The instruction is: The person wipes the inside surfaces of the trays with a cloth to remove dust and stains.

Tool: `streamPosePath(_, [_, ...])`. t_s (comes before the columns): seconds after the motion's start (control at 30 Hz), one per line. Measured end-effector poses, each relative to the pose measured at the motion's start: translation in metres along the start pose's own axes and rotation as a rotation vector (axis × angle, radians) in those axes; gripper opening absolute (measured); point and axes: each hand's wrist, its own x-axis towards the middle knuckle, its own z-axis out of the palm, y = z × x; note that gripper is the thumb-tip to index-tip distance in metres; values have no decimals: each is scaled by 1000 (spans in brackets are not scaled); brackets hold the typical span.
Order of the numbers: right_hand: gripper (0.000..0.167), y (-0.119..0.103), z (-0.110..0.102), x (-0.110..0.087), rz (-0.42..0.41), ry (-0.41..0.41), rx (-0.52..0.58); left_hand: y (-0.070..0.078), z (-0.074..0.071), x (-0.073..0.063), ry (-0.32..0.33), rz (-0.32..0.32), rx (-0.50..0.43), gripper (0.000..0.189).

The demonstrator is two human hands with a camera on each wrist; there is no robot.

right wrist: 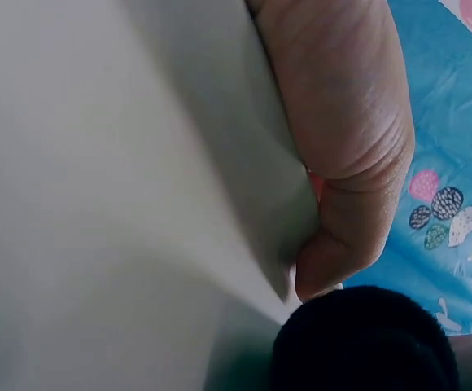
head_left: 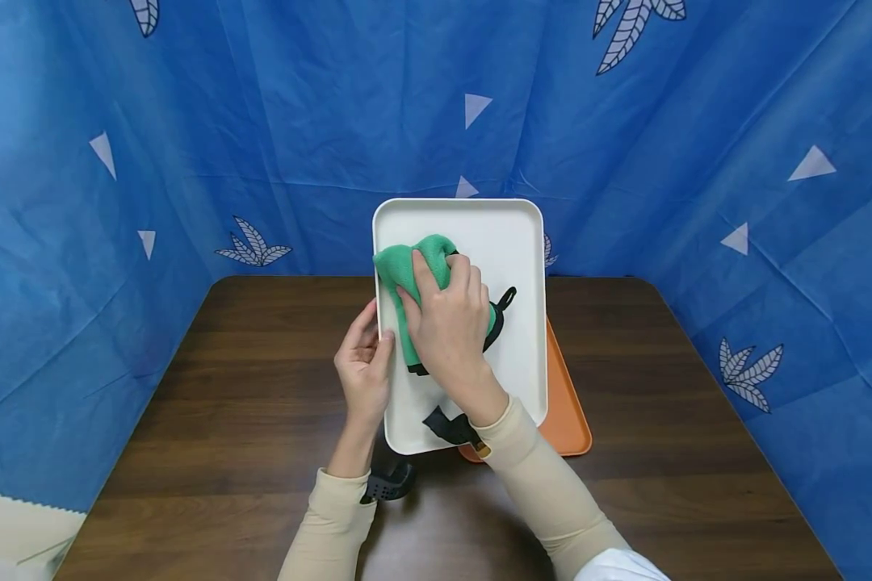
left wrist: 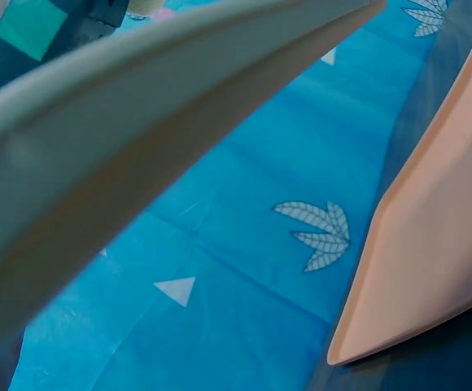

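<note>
A white rectangular tray [head_left: 516, 242] is held up off the table, its inner face toward me in the head view. My left hand [head_left: 366, 371] grips its left rim, thumb on the front and fingers behind. Against the inner face, my right hand [head_left: 454, 319] holds a folded green cloth [head_left: 400, 266] with black edging and a black hanging loop [head_left: 507, 298]; part of the cloth is hidden under the palm. In the left wrist view the white tray [left wrist: 138, 106] crosses slantwise, close up. The right wrist view has the pale tray face [right wrist: 98, 163] filling its left side.
An orange tray [head_left: 567, 403] lies on the brown wooden table [head_left: 262, 387], partly covered by the white tray from my viewpoint. A blue patterned curtain [head_left: 334, 121] hangs around the back and sides. A black wrist device [head_left: 392, 482] sits below my left hand.
</note>
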Motion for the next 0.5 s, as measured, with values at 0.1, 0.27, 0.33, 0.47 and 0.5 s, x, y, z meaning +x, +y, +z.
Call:
streamPosePath(0.1, [39,1,0,0,-4,-7,6,0,2,0,0,-5,-22,43])
streamPosePath(0.27, [40,3,0,0,-6,-19,20,0,3,-1,0,-3,-44,44])
streamPosePath(0.33, [40,4,0,0,-6,-23,23,0,3,0,1,4,-38,43])
streamPosePath(0.47, [40,5,-1,0,-4,-26,31,0,2,0,4,25,-21,43])
streamPosePath(0.5, [40,6,-1,0,-3,-26,32,0,2,0,3,27,-17,43])
